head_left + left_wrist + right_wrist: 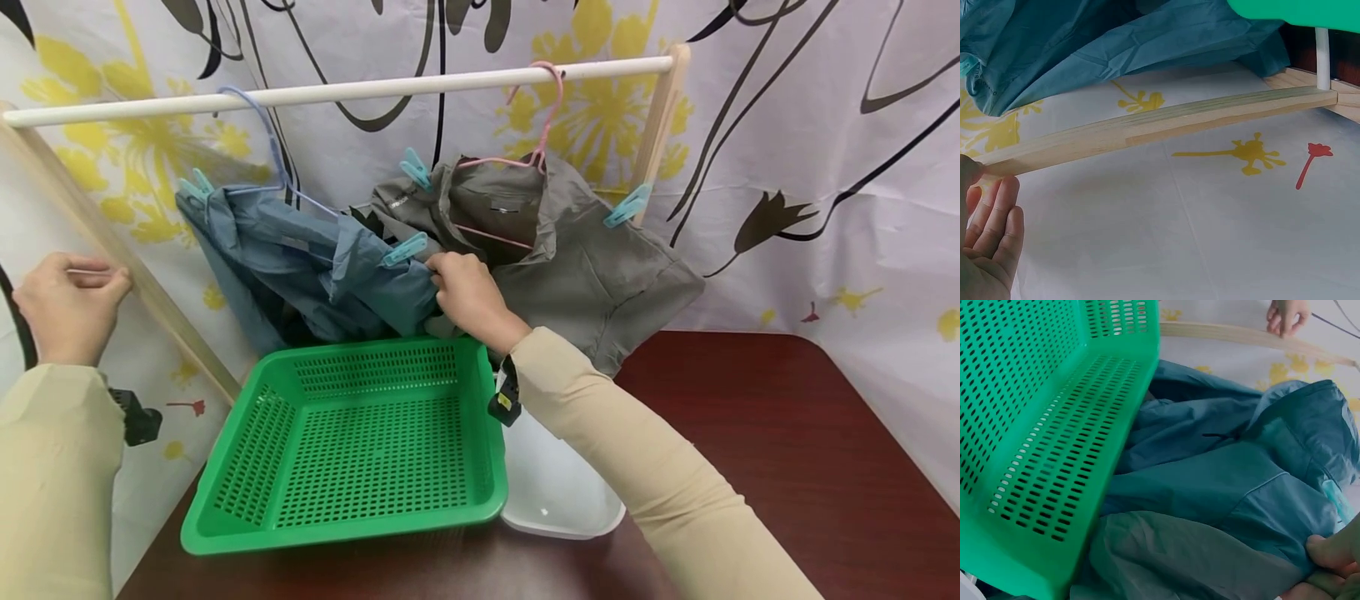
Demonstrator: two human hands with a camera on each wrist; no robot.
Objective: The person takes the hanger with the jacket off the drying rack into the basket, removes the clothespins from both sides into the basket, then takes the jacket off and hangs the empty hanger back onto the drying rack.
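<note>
While my right hand [468, 292] pinches the blue garment [262, 223] just beside a clothespin [406, 249], my left hand [71, 308] pinches the wooden post [163, 310]; green basket [345, 537] sits below the right grip.

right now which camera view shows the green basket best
The head view: it shows nearly all of the green basket, rim, walls and perforated floor. The right wrist view shows it close but cut off by the frame; the left wrist view catches only a small part in the upper right corner.
</note>
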